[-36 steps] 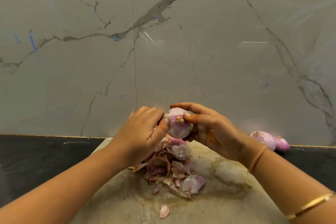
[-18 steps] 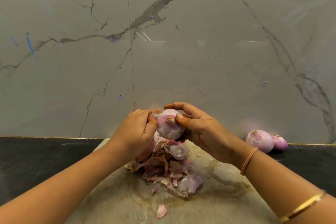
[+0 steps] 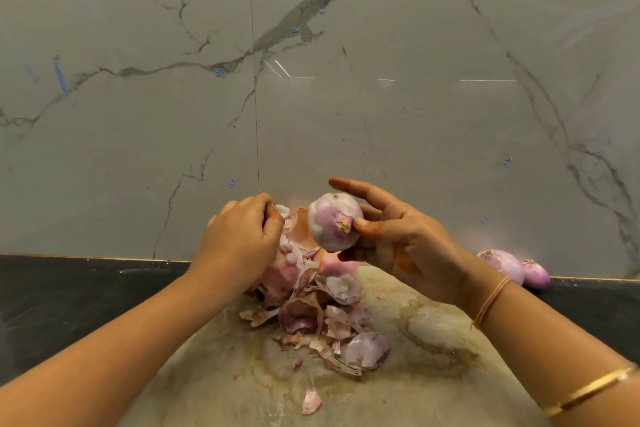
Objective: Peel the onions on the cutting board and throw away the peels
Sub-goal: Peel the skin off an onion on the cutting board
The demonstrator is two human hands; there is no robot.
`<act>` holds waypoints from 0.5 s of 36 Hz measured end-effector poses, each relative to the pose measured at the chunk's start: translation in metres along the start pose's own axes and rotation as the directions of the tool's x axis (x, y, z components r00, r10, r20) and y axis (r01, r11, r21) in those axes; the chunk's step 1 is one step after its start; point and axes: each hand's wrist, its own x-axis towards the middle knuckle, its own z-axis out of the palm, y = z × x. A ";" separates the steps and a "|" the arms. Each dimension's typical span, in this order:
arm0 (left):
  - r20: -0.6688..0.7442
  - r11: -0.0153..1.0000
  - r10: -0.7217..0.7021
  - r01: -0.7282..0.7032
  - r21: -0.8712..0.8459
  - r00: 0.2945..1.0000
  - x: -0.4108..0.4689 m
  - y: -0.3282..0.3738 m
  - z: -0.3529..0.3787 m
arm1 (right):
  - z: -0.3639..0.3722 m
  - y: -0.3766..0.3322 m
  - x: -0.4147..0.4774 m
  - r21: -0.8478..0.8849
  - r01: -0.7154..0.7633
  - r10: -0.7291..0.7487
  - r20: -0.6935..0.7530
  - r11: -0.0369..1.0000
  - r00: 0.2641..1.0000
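Right hand [image 3: 405,246]: fingers curled round onion [image 3: 332,222], held above cutting board [image 3: 433,374]. Left hand [image 3: 239,239]: fingers pinching peel [image 3: 282,211]. Peel heap [image 3: 311,308] on board. Two onions [image 3: 502,265] on counter [image 3: 69,295].

grey marble wall [image 3: 381,114] with dark veins, thin light reflections, black countertop [image 3: 69,305] below

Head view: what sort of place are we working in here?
Probably a kitchen counter: a dark countertop against a marble-look wall, a stained cutting board piled with onion peels, and two onions set by the wall.
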 end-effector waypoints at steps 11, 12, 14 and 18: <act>0.102 0.957 0.190 -0.161 -0.241 0.976 -0.009 0.013 -0.005 | 0.007 0.006 -0.001 -0.263 0.034 -0.052 -0.059 0.964 0.997; 0.126 0.956 0.201 -0.166 -0.243 0.971 -0.010 0.014 -0.004 | 0.008 0.006 -0.001 -0.277 0.037 -0.055 -0.057 0.960 0.997; 0.153 0.953 0.217 -0.175 -0.248 0.964 -0.011 0.014 -0.002 | 0.010 0.005 -0.002 -0.302 0.031 -0.051 -0.059 0.953 0.997; 0.124 0.945 0.229 -0.191 -0.264 0.965 -0.010 0.009 -0.002 | 0.014 0.001 -0.002 -0.402 0.030 -0.066 -0.074 0.915 0.995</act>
